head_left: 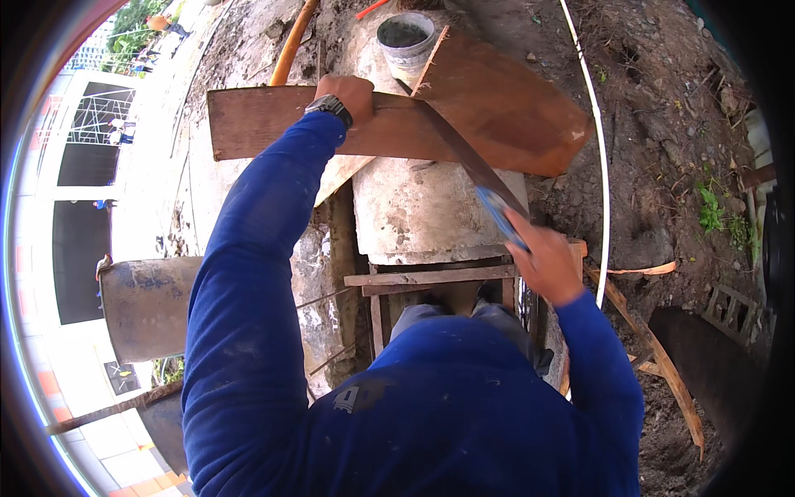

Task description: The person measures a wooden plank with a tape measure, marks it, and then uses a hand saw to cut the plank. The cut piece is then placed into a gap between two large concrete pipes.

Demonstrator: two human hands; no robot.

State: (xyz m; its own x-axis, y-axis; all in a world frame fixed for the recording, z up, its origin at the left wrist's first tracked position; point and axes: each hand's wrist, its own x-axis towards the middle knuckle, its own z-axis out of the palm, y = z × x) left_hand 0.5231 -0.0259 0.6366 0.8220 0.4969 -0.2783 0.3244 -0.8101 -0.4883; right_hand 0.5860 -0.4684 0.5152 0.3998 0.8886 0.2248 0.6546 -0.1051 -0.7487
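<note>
A long brown wooden board (265, 123) lies across a concrete block (422, 211). My left hand (348, 93), with a wristwatch on the blue-sleeved arm, presses down on the board's upper edge. In my right hand (542, 261) is the blue handle of a hand saw (464, 157). Its blade runs up and left across the board, where a wide reddish-brown piece (505, 103) angles off to the right. My knee (451, 319) shows below the block.
A grey bucket (406, 40) stands behind the board. A thin white pipe (600, 166) curves down the right over bare soil. Wooden slats (431, 277) frame the block's near side. A metal drum (145, 306) sits at left, an orange pipe (290, 45) at top.
</note>
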